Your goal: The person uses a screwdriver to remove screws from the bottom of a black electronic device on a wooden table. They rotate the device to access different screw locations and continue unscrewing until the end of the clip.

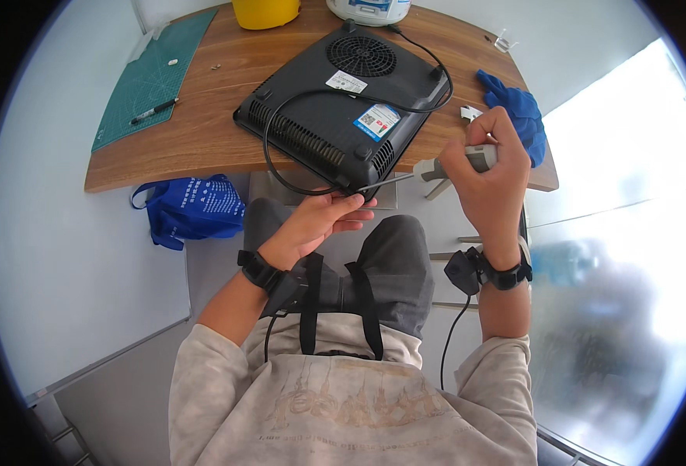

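Note:
A black induction cooker (323, 116) lies upside down on the wooden table, its near corner jutting over the front edge. Round fan vents, slotted sides, small feet and two labels show on its underside. My left hand (323, 217) holds that near corner, thumb in front and fingers partly beneath it. In my right hand (492, 175) is a screwdriver (428, 169), gripped by its grey handle. The thin shaft points left, and its tip meets the cooker's near corner beside my left thumb; the exact contact spot is too small to tell.
The cooker's black power cord (300, 95) loops across its underside. A green cutting mat (145, 85) with a marker pen (154, 113) lies left. A blue cloth (518, 109) rests right; a yellow container (265, 12) stands behind. Below the table (137, 167) hangs a blue bag (191, 208).

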